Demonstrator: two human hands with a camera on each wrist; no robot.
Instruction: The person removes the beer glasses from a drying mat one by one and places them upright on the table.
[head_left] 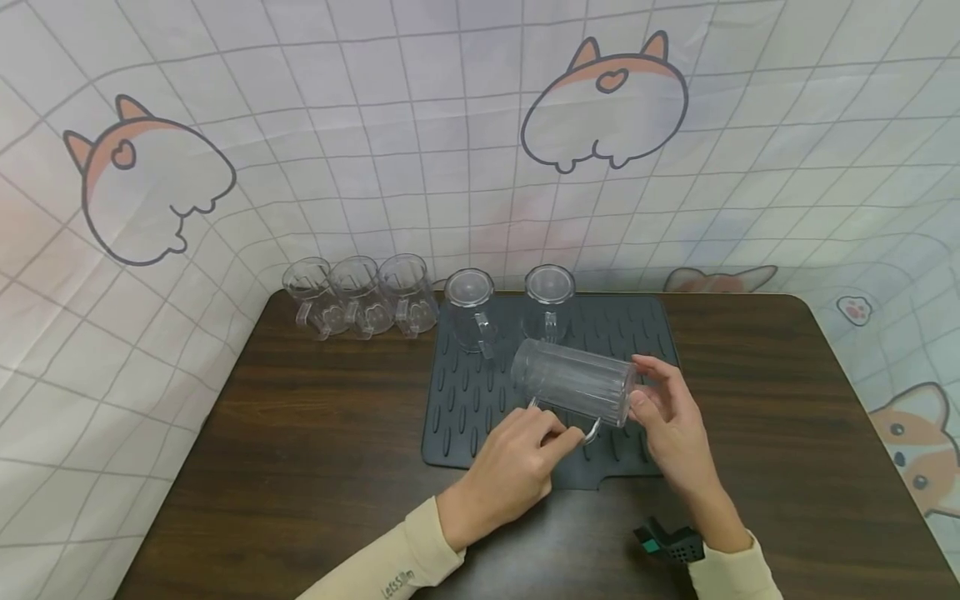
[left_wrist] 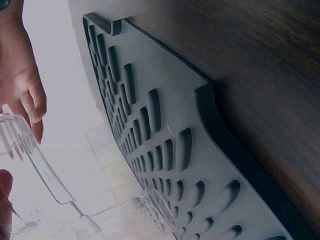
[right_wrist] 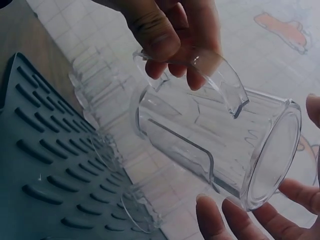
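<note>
Cream sleeve point(head_left: 386, 558) nearest on my feed — I read the left hand point(head_left: 510, 462) gripping the handle point(head_left: 593, 430) and the right hand point(head_left: 671, 421) holding the right end point(head_left: 619, 396) as steadying the mug point(head_left: 570, 379), sideways above the dark mat point(head_left: 450, 400).

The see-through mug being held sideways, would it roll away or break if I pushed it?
Lying down, the mug would probably roll only partway, because its handle sticks out. It looks stiff: nothing about it bends or sags. It might crack if that clear material is glass; I can't tell.
</note>
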